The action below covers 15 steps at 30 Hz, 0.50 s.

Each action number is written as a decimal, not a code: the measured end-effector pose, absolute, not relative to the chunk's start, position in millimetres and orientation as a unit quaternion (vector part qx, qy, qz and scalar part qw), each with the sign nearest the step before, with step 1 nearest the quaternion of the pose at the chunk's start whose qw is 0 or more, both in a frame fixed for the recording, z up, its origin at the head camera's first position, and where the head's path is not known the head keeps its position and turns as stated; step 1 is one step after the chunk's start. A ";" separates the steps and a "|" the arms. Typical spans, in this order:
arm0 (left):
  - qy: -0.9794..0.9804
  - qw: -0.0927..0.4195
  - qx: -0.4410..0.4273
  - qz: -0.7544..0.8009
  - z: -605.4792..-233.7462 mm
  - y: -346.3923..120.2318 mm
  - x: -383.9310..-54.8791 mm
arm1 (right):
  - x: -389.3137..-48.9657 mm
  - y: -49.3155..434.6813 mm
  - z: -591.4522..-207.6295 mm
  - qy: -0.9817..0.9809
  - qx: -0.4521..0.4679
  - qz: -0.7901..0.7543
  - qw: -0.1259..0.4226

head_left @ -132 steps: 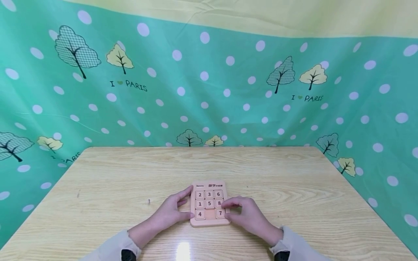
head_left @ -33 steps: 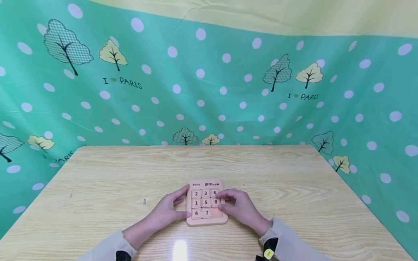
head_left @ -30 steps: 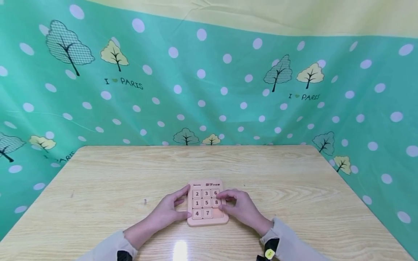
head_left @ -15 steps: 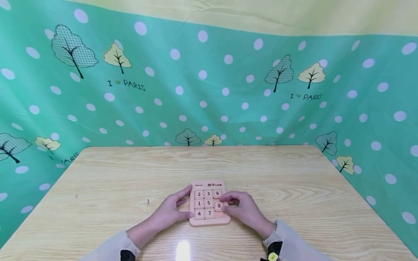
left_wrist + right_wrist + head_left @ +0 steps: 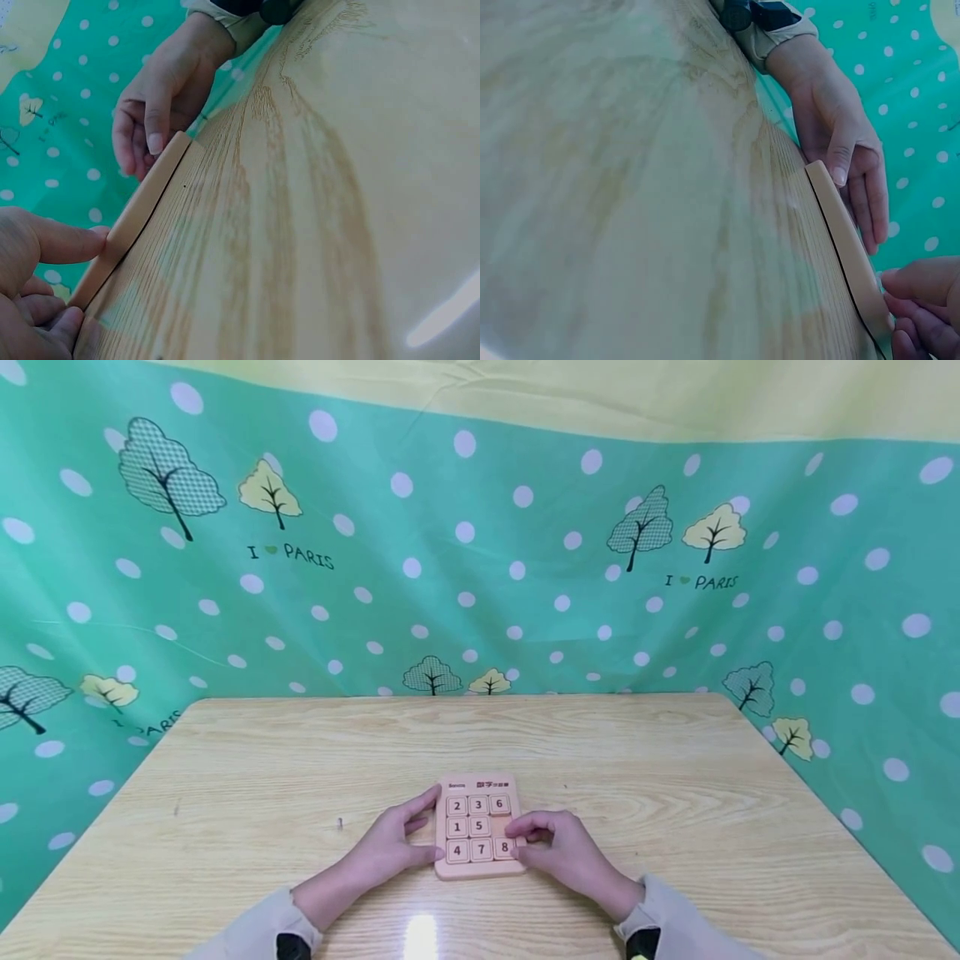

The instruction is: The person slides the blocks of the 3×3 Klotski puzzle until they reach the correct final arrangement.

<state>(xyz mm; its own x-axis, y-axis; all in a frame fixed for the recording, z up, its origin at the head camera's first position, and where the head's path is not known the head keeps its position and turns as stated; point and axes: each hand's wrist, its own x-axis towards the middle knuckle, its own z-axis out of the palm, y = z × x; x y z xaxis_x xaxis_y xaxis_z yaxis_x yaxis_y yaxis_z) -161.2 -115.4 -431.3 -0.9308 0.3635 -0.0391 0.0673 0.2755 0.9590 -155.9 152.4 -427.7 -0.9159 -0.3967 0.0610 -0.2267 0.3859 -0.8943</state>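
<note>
A sliding number puzzle (image 5: pixel 480 868) in pale pink-orange lies flat on the table. Its tiles read 2 3 6, 1 5 and a gap, then 4 7 8. My left hand (image 5: pixel 386 843) holds the puzzle's left edge, index finger near the top corner and thumb near the bottom one. At the right side, my right hand (image 5: pixel 566 852) has its thumb and index finger at the 8 tile (image 5: pixel 505 847), the index tip beside the gap. Both wrist views show only the puzzle's side edge (image 5: pixel 139 206), so the tiles are hidden there.
The wood-grain table (image 5: pixel 315 752) stretches out around the puzzle. Behind it hangs a green dotted cloth (image 5: pixel 465 585) with printed trees. A bright light reflection (image 5: pixel 420 935) shows near the front edge.
Earlier the 7 tile slid left to the bottom middle. Since then the 8 tile has slid down into the bottom right corner, with my right hand following. My left hand keeps its hold.
</note>
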 end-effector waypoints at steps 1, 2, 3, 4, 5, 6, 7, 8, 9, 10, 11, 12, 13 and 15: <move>0.788 0.127 0.137 0.587 -431.1 -115.5 -161.1 | -156.6 152.8 -427.6 0.829 -0.189 -0.520 0.082; 0.788 0.127 0.137 0.587 -431.0 -115.4 -160.9 | -157.5 153.1 -427.6 0.830 -0.190 -0.518 0.083; 0.788 0.128 0.137 0.587 -431.3 -115.5 -160.7 | -158.6 153.5 -427.5 0.831 -0.190 -0.516 0.084; 0.788 0.130 0.138 0.586 -431.7 -115.6 -160.8 | -159.9 154.0 -427.5 0.832 -0.190 -0.514 0.085; 0.789 0.132 0.138 0.584 -432.3 -115.7 -160.9 | -161.4 154.1 -427.5 0.834 -0.189 -0.511 0.083; 0.789 0.134 0.138 0.583 -432.8 -115.9 -161.1 | -163.2 154.3 -427.6 0.835 -0.188 -0.510 0.082; 0.790 0.136 0.137 0.582 -433.2 -116.2 -161.2 | -165.2 154.3 -427.9 0.836 -0.187 -0.509 0.080; 0.791 0.137 0.136 0.581 -433.4 -116.5 -161.3 | -167.4 154.1 -428.1 0.837 -0.185 -0.508 0.078; 0.792 0.138 0.136 0.579 -433.5 -116.8 -161.4 | -169.6 153.9 -428.3 0.838 -0.183 -0.509 0.076; 0.792 0.138 0.136 0.579 -433.5 -117.1 -161.7 | -171.8 153.5 -428.6 0.839 -0.182 -0.508 0.072; 0.792 0.139 0.135 0.579 -433.0 -117.3 -161.5 | -173.9 153.1 -428.7 0.840 -0.178 -0.508 0.069; 0.792 0.139 0.134 0.579 -432.5 -117.5 -161.5 | -175.8 152.7 -428.8 0.841 -0.175 -0.508 0.066; 0.793 0.137 0.135 0.579 -432.0 -117.6 -161.4 | -177.5 152.1 -428.6 0.842 -0.172 -0.508 0.062; 0.793 0.137 0.136 0.577 -431.0 -117.9 -161.6 | -180.2 150.8 -427.8 0.842 -0.168 -0.509 0.055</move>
<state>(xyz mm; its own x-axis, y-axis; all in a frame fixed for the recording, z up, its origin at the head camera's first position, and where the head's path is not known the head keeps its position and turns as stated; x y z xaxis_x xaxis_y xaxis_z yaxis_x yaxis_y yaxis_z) -161.6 -117.9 -431.0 -0.9258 0.3732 -0.0598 0.0579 0.2962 0.9534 -180.2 150.8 -427.8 -0.9377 -0.3386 0.0782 -0.2267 0.4255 -0.8761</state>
